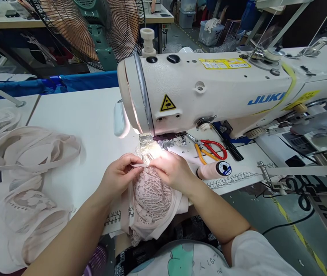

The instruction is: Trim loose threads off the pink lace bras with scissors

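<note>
A pale pink lace bra (pixel 153 197) lies over the table's front edge, its cup towards me and its upper end near the lit needle area of the sewing machine (pixel 180 92). My left hand (pixel 121 172) pinches a narrow pink strap or edge of the bra between thumb and fingers. Close beside it, my right hand (pixel 171 168) is closed on the same strip at the top of the cup. Both hands are just in front of the presser foot, which is partly hidden by glare and fabric.
More pink bras (pixel 28 214) are piled on the left of the white table (pixel 65 107). Red-handled scissors (pixel 213 148), orange-handled snips (pixel 202 153) and a thread spool (pixel 213 170) lie to the right. A large fan (pixel 100 34) stands behind.
</note>
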